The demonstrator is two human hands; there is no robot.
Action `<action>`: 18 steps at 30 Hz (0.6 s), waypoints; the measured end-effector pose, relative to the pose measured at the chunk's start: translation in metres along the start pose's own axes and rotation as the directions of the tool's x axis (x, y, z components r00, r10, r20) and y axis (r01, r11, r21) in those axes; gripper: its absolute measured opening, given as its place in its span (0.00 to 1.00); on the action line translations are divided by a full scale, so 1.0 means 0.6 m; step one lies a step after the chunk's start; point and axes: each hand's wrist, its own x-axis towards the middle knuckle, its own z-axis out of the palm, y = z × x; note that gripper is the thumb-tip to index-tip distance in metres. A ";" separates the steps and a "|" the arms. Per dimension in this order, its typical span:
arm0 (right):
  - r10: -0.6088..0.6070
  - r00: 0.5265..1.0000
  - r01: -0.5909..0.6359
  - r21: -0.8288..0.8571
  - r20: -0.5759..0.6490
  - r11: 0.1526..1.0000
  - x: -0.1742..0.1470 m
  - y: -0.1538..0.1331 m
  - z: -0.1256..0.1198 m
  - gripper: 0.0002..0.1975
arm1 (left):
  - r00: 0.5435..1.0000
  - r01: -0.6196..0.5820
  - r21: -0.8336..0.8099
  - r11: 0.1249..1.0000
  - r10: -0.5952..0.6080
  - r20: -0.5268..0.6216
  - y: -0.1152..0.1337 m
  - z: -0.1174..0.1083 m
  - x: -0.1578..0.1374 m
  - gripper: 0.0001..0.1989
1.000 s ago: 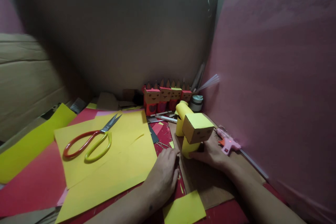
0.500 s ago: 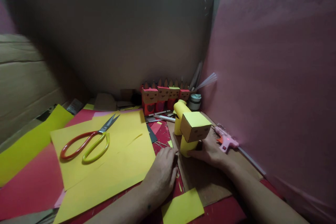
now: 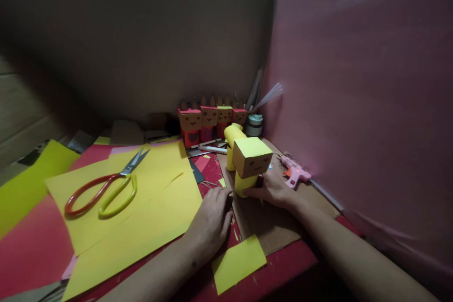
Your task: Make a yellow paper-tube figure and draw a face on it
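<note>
Movement is slight: the viewpoint swings right and down, while the box-headed figure (image 3: 252,164) stays upright on the cardboard sheet (image 3: 274,229), at one o'clock from the left hand (image 3: 212,218), so it remains steadied. The right hand (image 3: 278,192) keeps its thumb against the figure's lower body, the other fingers mostly hidden, seemingly closed around it. The left fingers lie together, loosely curled; whether they pinch anything, I cannot tell.
</note>
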 end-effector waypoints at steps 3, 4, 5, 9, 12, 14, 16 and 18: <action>0.010 1.000 -0.012 0.060 0.028 0.998 0.000 -0.004 0.000 0.32 | 1.000 0.006 0.005 1.000 -0.007 0.027 0.006 -0.007 0.002 0.19; 0.011 0.999 -0.013 0.071 0.030 0.997 0.000 -0.004 0.000 0.33 | 0.999 0.011 0.007 1.000 -0.011 0.047 0.008 -0.010 0.003 0.18; 0.010 0.999 -0.013 0.080 0.031 0.997 0.000 -0.003 0.000 0.35 | 0.998 0.016 0.010 1.000 -0.016 0.057 0.009 -0.011 0.004 0.18; -0.004 1.000 0.002 0.092 0.014 0.996 0.002 0.001 0.001 0.40 | 1.000 0.013 0.012 1.000 -0.013 0.012 0.011 -0.013 0.006 0.17; 0.002 1.000 -0.004 0.069 0.031 0.998 0.003 0.004 0.002 0.33 | 1.000 0.024 -0.008 1.000 -0.024 0.020 0.017 -0.024 0.011 0.15; 0.016 0.999 -0.019 0.070 0.038 0.997 0.004 0.004 0.001 0.31 | 0.998 0.050 -0.022 0.999 -0.049 0.032 0.029 -0.043 0.017 0.13; 0.031 0.998 -0.035 0.075 0.046 0.997 0.004 0.003 0.000 0.32 | 0.992 0.116 -0.050 0.992 -0.113 0.062 0.048 -0.070 0.025 0.11; 0.040 0.997 -0.045 0.069 0.066 0.997 0.004 0.002 -0.003 0.31 | 0.956 0.204 -0.095 0.974 -0.178 0.232 0.071 -0.099 0.030 0.08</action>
